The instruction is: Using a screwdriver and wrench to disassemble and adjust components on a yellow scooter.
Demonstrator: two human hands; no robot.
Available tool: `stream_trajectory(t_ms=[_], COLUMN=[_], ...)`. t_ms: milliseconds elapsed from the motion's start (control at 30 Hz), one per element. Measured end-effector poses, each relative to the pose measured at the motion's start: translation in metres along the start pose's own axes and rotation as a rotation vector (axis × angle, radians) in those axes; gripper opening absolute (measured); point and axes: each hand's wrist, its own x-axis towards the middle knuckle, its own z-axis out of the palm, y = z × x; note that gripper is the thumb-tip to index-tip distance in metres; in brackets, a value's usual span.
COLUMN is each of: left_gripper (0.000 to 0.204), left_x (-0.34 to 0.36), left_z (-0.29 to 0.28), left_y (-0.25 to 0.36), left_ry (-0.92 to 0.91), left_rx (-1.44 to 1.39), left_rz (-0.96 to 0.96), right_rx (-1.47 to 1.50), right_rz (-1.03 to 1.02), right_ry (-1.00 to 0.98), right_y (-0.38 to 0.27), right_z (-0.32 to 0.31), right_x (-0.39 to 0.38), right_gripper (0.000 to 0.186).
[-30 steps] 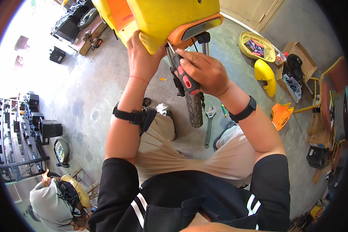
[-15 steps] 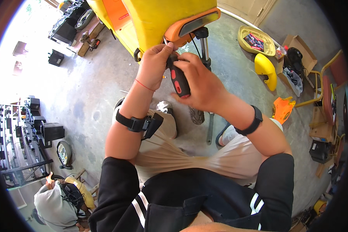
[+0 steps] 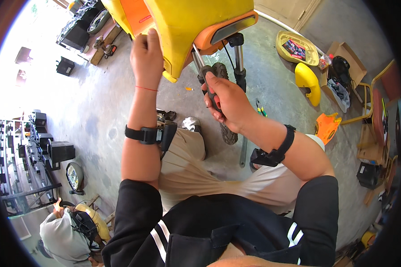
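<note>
Head view: below the yellow panel (image 3: 182,26), the right hand (image 3: 229,100) is wrapped around a screwdriver (image 3: 206,71), its shaft slanting up to the orange light surround (image 3: 203,40) under the panel; the tip is hidden. At the panel's left edge, the left hand (image 3: 147,60) is partly curled; how firmly it grips, I cannot tell. The step in hand looks like driver work along that orange part, and the next move seems to call for a shaft held in line and a steadied panel. Beneath the panel is a tyre (image 3: 227,133); to its lower right, pliers (image 3: 260,108) lie on the floor.
</note>
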Motion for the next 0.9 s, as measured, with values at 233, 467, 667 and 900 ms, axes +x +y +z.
stream_trajectory(t_ms=[233, 467, 667, 900], left_gripper=[0.071, 0.071, 0.057, 0.029], left_x=[0.024, 0.022, 0.028, -0.054], left_z=[0.036, 0.046, 0.025, -0.116], left_y=[-0.012, -0.011, -0.027, 0.046], left_ry=[-0.235, -0.180, 0.047, 0.304], left_rx=[-0.465, -0.533, -0.155, -0.309], left_rz=[-0.006, -0.109, 0.118, 1.067], right_rx=[-0.328, 0.002, -0.251, -0.517], right_rz=[-0.145, 0.009, 0.005, 0.075], right_ry=[0.080, -0.102, -0.099, -0.073], right_y=[-0.006, -0.016, -0.027, -0.023], right_z=[-0.010, -0.019, -0.025, -0.073], right_x=[0.007, 0.002, -0.001, -0.001], right_gripper=[0.046, 0.045, 0.044, 0.042])
